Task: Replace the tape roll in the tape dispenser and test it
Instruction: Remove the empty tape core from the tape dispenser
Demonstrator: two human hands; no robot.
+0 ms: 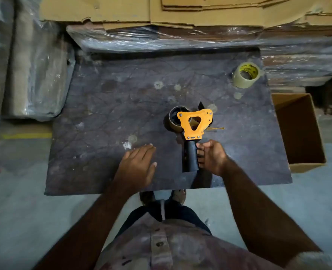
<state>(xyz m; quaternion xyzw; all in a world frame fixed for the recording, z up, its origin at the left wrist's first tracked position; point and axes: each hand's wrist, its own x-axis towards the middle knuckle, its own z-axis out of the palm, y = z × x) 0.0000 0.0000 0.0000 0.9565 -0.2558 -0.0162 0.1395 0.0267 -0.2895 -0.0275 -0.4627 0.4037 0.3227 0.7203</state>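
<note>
An orange tape dispenser [195, 121] with a black handle lies on the dark table [112, 106], right of the middle. A nearly used-up brown roll [174, 121] sits on its hub at the left side. My right hand [212, 156] curls around the right side of the black handle, fingers touching it. My left hand [137, 162] rests flat on the table to the left of the handle, fingers apart, holding nothing. A fresh clear tape roll [246, 75] with a yellow core label stands at the table's far right corner.
An open cardboard box [305, 156] sits on the floor right of the table. Plastic-wrapped bundles [161, 39] with flattened cardboard on top line the far edge. Another wrapped stack [34, 75] stands at the left. Grey floor lies around the table.
</note>
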